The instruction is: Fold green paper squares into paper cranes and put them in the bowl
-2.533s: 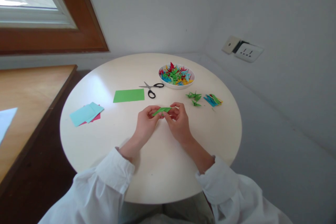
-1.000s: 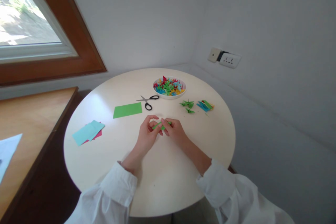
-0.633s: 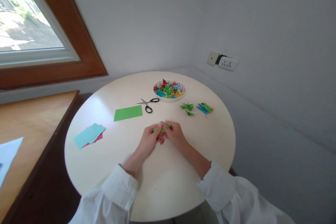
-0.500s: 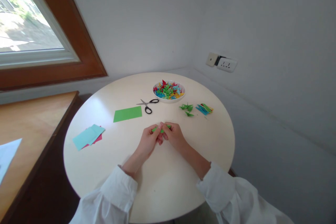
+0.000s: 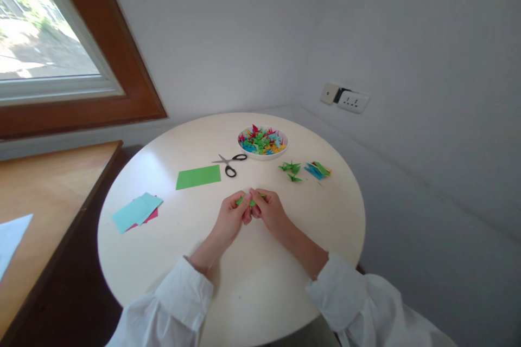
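A small folded piece of green paper [image 5: 251, 201] is pinched between both my hands at the middle of the round cream table [image 5: 183, 260]. My left hand [image 5: 230, 219] grips its left end with closed fingers. My right hand [image 5: 268, 211] pinches the right end, fingertips pressed together against my left hand. Most of the paper is hidden by my fingers. White sleeves cover both forearms.
Beyond my hands lie a green paper sheet [image 5: 198, 177], black-handled scissors [image 5: 229, 163] and a white bowl [image 5: 262, 142] of coloured folded paper cranes. Small green cranes [image 5: 290, 168] and coloured strips [image 5: 318, 169] lie right. Light blue and red sheets [image 5: 137, 210] lie left. A wooden ledge [image 5: 36, 195] borders the left.
My hands have drawn closer together on the green paper, which is folded narrower than 2.5 s ago. The camera has tilted up, showing more wall and window.
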A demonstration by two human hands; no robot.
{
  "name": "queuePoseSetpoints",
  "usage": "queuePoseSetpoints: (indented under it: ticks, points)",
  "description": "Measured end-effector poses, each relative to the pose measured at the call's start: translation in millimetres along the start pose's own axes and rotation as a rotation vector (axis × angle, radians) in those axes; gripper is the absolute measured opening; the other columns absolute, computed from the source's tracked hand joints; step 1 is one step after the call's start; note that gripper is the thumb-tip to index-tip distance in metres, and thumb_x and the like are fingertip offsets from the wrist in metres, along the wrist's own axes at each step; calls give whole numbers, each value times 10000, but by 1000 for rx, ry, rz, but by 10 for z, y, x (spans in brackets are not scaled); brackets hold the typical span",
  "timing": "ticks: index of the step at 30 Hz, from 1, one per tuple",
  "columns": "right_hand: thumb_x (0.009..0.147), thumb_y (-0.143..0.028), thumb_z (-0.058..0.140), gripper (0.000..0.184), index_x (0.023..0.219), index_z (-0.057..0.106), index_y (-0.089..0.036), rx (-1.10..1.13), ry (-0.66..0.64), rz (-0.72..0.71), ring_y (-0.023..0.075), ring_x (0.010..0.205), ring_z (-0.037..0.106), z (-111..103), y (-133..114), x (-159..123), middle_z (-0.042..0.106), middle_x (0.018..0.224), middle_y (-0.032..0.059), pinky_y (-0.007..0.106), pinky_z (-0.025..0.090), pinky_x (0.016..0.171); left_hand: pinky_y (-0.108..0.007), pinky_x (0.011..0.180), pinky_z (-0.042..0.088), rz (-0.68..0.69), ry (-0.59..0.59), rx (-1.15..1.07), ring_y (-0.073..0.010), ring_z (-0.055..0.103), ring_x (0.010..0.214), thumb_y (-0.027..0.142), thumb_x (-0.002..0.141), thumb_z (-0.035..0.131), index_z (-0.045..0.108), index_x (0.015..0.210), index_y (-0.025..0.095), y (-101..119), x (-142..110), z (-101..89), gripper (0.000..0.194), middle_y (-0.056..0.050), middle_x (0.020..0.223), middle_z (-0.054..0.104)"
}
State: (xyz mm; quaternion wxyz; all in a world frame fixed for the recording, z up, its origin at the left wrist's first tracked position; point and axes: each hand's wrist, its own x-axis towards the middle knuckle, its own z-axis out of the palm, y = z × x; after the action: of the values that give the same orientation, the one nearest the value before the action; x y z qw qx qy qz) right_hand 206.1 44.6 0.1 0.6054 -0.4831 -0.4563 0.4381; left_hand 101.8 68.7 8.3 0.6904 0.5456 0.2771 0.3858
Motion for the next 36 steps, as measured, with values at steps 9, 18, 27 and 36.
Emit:
queuePoseSetpoints:
  ticks: [9,18,27,36]
  points:
    - [739,-454,545,294,629,562,-182,-238,87,-166,83,406,391,-126,9,319,445,448,-58,215,316,415,-213,419,412,-47,127,85,-80,480,370,453,596,716,568,696,139,166,295,-151,361,37,431,535]
    - [736,-400,573,223,730,616,-181,-167,137,-194,96,448,471,-110,35,601,564,576,-26,226,377,430,-283,643,538,-49,185,-163,-138,649,566,350,542,782,584,798,117,235,528,-278,399,-36,600,677]
    - [706,-329,618,165,774,669,-188,-100,94,-171,128,598,582,-112,27,520,675,752,23,255,492,541,-313,733,539,-48,195,-134,-152,663,629,320,542,783,622,772,107,223,477,-331,352,-41,610,685]
    - [683,-241,659,150,824,687,-197,-71,23,-192,162,761,641,-150,85,503,698,851,42,290,521,721,-325,768,529,8,229,-36,-135,643,623,285,550,768,630,762,116,287,431,-324,304,-21,614,676]
